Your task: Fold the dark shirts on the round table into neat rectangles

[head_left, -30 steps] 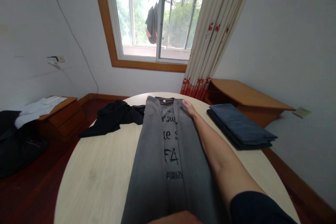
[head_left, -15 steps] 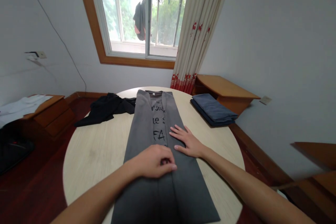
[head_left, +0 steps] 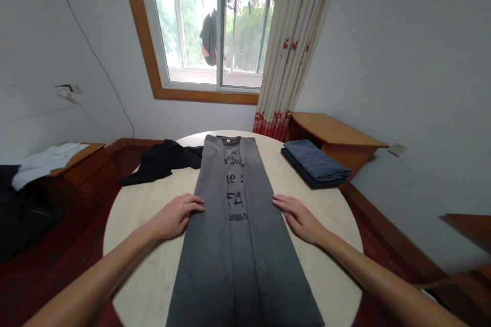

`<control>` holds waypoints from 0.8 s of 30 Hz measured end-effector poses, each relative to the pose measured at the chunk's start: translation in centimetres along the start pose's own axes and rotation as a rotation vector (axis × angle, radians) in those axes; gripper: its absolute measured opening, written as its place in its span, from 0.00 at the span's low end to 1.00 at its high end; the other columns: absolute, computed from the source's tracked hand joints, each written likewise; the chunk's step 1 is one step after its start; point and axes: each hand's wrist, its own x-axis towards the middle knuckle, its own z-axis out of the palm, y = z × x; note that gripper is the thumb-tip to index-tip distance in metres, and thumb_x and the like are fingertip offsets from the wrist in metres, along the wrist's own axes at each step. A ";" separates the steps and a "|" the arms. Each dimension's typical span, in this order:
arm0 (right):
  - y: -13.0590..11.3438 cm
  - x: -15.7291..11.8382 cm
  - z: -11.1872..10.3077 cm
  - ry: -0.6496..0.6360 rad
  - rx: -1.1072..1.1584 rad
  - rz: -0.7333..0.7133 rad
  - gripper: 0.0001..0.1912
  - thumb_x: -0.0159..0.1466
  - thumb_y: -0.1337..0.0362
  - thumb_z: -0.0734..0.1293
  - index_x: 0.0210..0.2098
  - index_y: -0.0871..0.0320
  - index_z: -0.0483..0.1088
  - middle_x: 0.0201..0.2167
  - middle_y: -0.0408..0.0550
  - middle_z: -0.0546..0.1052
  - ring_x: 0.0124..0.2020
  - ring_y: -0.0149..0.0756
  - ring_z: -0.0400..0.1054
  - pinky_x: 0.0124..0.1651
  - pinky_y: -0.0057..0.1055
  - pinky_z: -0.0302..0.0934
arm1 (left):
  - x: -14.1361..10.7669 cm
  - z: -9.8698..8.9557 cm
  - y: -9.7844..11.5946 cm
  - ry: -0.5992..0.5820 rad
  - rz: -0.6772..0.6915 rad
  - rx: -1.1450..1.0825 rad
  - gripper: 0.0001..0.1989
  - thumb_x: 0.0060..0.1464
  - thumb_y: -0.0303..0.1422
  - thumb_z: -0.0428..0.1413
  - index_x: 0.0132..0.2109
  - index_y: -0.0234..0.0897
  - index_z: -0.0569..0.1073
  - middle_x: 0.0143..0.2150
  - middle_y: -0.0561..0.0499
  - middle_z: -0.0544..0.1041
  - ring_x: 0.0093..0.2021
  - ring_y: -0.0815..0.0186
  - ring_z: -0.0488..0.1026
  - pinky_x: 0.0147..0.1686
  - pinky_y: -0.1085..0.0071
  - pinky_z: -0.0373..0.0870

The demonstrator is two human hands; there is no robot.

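A grey T-shirt point(head_left: 209, 245) lies lengthwise on the round table, both sides folded inward into a long strip. Black lettering shows between the folds, and its collar is at the far end. At the shirt's left edge is my left hand point(head_left: 177, 217), fingertips resting on the fabric, fingers stretched out and slightly bent. Across from it, my right hand point(head_left: 301, 218) touches the right edge with its fingers extended. Both hands look open, and neither grips the cloth. The shirt's near end runs out of the bottom of the view.
Black clothing point(head_left: 164, 162) lies crumpled at the table's far left. A folded stack of dark blue cloth point(head_left: 316, 162) sits at the right. Around the pale round table point(head_left: 141, 260) stand a wooden desk point(head_left: 333, 130), a curtain point(head_left: 291, 61) and a low cabinet point(head_left: 82, 176) with white cloth.
My left hand has moved from the middle of the shirt out to its left edge, its fingers straightening. My right hand has slid outward to the right edge. More lettering is uncovered.
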 end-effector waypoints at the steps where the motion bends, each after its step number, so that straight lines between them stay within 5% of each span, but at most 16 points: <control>1: 1.2 0.6 -0.1 0.018 -0.007 0.003 0.23 0.70 0.64 0.57 0.61 0.52 0.72 0.62 0.57 0.72 0.64 0.50 0.65 0.66 0.59 0.55 | -0.1 -0.2 -0.2 -0.016 0.000 0.002 0.25 0.52 0.19 0.47 0.53 0.38 0.77 0.61 0.43 0.74 0.62 0.55 0.69 0.63 0.54 0.64; 4: 2.5 2.0 -0.5 -0.043 -0.002 -0.034 0.22 0.69 0.65 0.59 0.59 0.51 0.73 0.63 0.56 0.71 0.65 0.51 0.63 0.66 0.58 0.55 | -0.3 -0.7 -0.3 -0.069 0.002 -0.019 0.24 0.56 0.23 0.50 0.57 0.40 0.76 0.65 0.45 0.71 0.66 0.54 0.65 0.66 0.52 0.61; 9: -0.7 2.6 -1.6 -0.243 -0.010 -0.134 0.18 0.66 0.61 0.68 0.54 0.45 0.77 0.72 0.52 0.58 0.72 0.57 0.48 0.68 0.64 0.44 | -0.6 -0.3 0.9 -0.193 0.068 -0.070 0.23 0.58 0.30 0.56 0.60 0.47 0.75 0.69 0.49 0.67 0.70 0.51 0.60 0.70 0.43 0.50; 16: -2.6 -0.6 -2.7 -0.310 0.117 -0.109 0.13 0.70 0.59 0.64 0.47 0.48 0.80 0.56 0.54 0.77 0.64 0.49 0.65 0.69 0.63 0.45 | -2.0 0.5 3.9 -0.146 0.141 -0.231 0.22 0.63 0.26 0.48 0.58 0.47 0.76 0.60 0.51 0.77 0.64 0.59 0.70 0.65 0.56 0.65; 20: -5.9 -1.3 -6.5 -0.459 0.283 -0.040 0.15 0.70 0.53 0.64 0.45 0.51 0.81 0.50 0.55 0.80 0.59 0.46 0.70 0.68 0.55 0.51 | -2.5 -2.4 7.9 -0.226 0.234 -0.398 0.21 0.63 0.24 0.48 0.55 0.44 0.79 0.54 0.50 0.81 0.57 0.61 0.76 0.58 0.64 0.72; 24: -8.2 1.4 -10.7 -0.704 0.588 0.054 0.23 0.68 0.46 0.66 0.39 0.59 0.81 0.41 0.58 0.82 0.47 0.44 0.76 0.54 0.40 0.67 | -0.3 -7.2 9.9 -0.320 0.201 -0.617 0.14 0.62 0.30 0.52 0.47 0.39 0.82 0.42 0.47 0.85 0.40 0.62 0.82 0.41 0.72 0.76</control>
